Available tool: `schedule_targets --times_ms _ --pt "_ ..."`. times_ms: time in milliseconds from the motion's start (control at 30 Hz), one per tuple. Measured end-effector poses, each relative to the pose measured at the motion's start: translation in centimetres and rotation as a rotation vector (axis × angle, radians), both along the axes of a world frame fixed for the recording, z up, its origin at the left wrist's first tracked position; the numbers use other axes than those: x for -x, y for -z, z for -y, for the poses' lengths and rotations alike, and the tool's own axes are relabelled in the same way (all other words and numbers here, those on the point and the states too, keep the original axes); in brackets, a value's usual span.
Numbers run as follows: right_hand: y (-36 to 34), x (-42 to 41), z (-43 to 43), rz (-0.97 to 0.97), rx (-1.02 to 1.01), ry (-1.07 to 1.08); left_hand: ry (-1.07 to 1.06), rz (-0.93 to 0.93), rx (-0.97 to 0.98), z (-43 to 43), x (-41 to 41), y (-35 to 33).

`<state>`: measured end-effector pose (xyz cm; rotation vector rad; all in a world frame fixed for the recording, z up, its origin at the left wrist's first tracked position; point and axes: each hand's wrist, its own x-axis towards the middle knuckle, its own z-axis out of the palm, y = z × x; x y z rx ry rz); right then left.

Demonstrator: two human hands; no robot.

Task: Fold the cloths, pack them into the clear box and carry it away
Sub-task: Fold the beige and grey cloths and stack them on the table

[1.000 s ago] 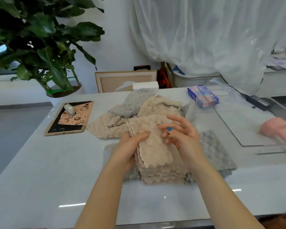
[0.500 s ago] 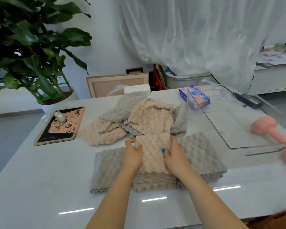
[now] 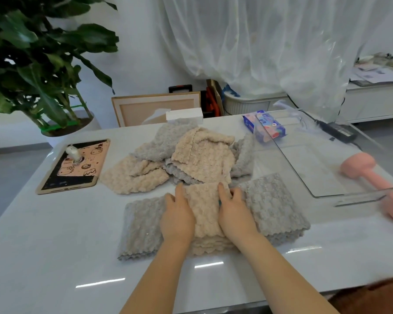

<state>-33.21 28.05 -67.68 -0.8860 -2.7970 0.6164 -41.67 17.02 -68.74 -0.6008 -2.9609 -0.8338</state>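
A stack of folded beige cloths lies on flat grey cloths near the table's front. My left hand lies flat on the stack's left side. Pressing on the right side of the stack is my right hand, its fingers bent at the far edge. Beyond them sits a loose pile of beige and grey cloths. The clear box stands on the right of the table, empty.
A tablet lies at the left. A pink dumbbell is beside the box at the right edge. A blue tissue pack and a white box sit at the back. A potted plant stands far left.
My hands lowered a beige cloth onto the stack and now press it flat. The view has shifted a little.
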Motion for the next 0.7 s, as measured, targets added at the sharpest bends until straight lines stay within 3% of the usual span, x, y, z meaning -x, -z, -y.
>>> schedule_targets --times_ms 133,200,300,500,700 --pt "-1.6 0.4 -0.5 -0.217 -0.226 -0.073 0.197 -0.407 -0.06 -0.9 0.9 -0.2" --pt "-1.0 0.8 -0.8 -0.16 -0.218 -0.21 0.34 -0.279 -0.057 -1.7 0.6 0.8" --pt "1.7 0.4 -1.2 0.034 -0.091 -0.245 0.322 -0.034 0.038 -1.4 -0.3 3.0" --pt "3.3 -0.2 -0.8 0.039 -0.123 -0.167 0.266 0.009 -0.015 -1.1 -0.5 3.9" --pt "2.7 -0.1 -0.8 0.068 -0.096 -0.176 0.189 0.219 -0.2 0.0 -0.8 3.8"
